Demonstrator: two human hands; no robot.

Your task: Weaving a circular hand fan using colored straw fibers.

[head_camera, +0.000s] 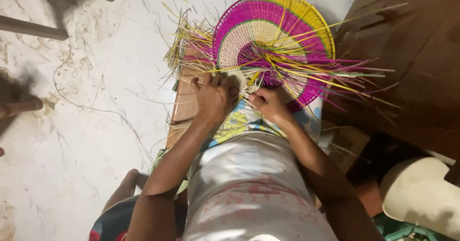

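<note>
Head view: we see our left hand [213, 94] and right hand [269, 103] both pinching loose strips at the lower edge of the woven fan [268, 35] on our lap. We judge that slack grip could loosen the weave.

Dim, warm indoor light, glare on the pale floor [86, 102], soft blur throughout.
</note>
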